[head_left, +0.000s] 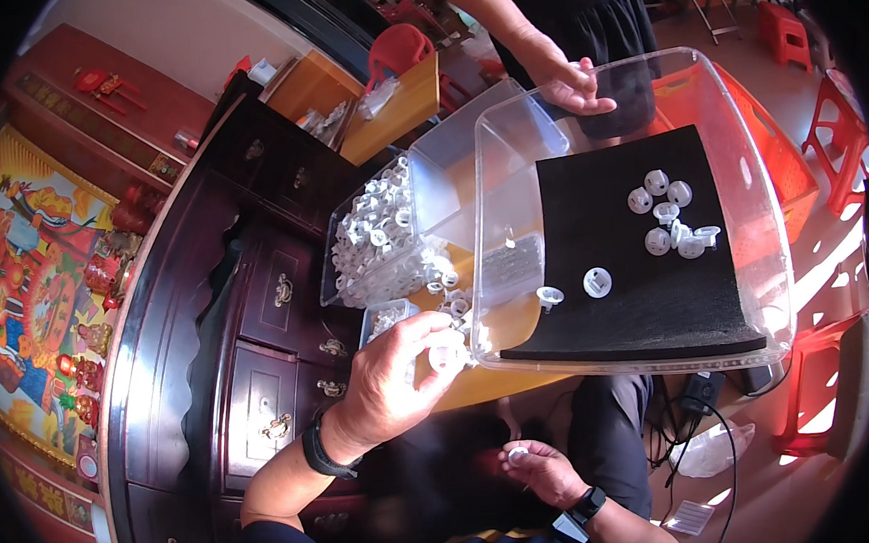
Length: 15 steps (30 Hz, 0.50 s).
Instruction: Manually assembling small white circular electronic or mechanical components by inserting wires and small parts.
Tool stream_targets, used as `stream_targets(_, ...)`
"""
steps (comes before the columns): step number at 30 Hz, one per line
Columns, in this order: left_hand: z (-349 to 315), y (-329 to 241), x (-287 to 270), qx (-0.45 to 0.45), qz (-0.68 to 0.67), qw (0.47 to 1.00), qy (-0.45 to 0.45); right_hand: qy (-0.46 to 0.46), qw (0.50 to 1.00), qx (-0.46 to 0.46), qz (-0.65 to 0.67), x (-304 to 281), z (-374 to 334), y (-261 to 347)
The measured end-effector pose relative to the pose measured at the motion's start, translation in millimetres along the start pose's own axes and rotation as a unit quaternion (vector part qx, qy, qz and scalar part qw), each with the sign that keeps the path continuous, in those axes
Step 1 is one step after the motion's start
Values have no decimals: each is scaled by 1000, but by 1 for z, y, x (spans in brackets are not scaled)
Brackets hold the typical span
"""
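Note:
My left hand (386, 379), with a black band on its wrist, grips a white round plastic part (447, 356) just off the near left corner of a clear plastic bin (639, 365). Lower down, near my lap, my right hand (549, 475) pinches a small white plastic part (516, 454) between thumb and fingers. A black foam sheet (622, 240) lines the clear bin. On the sheet sit a cluster of white round parts (665, 213) and a single white part (597, 282). Another white part (551, 297) lies beside the sheet's left edge.
A clear box heaped with white parts (377, 230) stands beyond my left hand, with a smaller tub (388, 317) nearer. Dark wooden drawers (281, 291) rise at left. Another person's hand (567, 79) is over the bin's far rim. An orange crate (760, 137) and red stools (834, 138) are at right.

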<state>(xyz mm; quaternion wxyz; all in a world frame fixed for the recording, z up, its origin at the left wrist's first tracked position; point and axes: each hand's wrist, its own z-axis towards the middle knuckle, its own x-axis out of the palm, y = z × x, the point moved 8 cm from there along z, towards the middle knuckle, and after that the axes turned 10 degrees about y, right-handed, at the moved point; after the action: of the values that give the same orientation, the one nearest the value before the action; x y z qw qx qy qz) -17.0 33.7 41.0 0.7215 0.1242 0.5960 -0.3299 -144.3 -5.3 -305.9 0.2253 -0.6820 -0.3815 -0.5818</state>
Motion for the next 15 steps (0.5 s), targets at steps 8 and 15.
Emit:
stream_targets(8,-15,11,-3,-3,2,1000,-16,-1,1000,2,-7,0,2,4)
stream_targets(15,-24,14,-5,-5,-5,1000,-22,-6,1000,4,-1,-2,1,0)
